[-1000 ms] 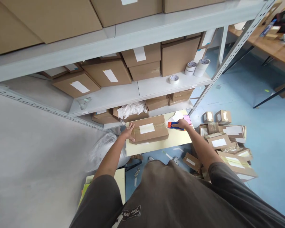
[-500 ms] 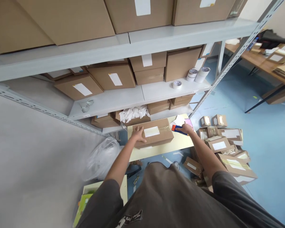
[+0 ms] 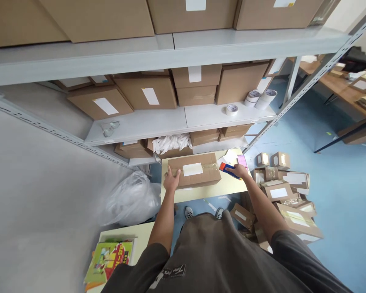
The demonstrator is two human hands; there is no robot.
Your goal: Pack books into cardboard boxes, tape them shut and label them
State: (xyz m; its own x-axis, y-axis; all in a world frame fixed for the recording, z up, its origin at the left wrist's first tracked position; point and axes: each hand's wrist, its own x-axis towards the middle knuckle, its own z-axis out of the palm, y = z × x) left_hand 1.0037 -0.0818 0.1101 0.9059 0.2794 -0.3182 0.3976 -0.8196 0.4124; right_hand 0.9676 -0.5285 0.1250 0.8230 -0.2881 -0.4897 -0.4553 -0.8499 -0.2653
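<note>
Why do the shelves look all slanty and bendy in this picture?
In the head view, the steel shelf upright looks slanted and the shelf edges slightly curved, probably from a wide lens; the light is soft, with only faint shadows; the taped cardboard box looks sharp.

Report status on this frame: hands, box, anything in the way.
Left hand on near edge of taped cardboard box. Right hand gripping blue tape dispenser beside box. Pink sheet just past dispenser.

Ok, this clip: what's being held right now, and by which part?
The right hand grips the tape dispenser by its blue handle; the left hand only rests its fingers on the carton.
</note>
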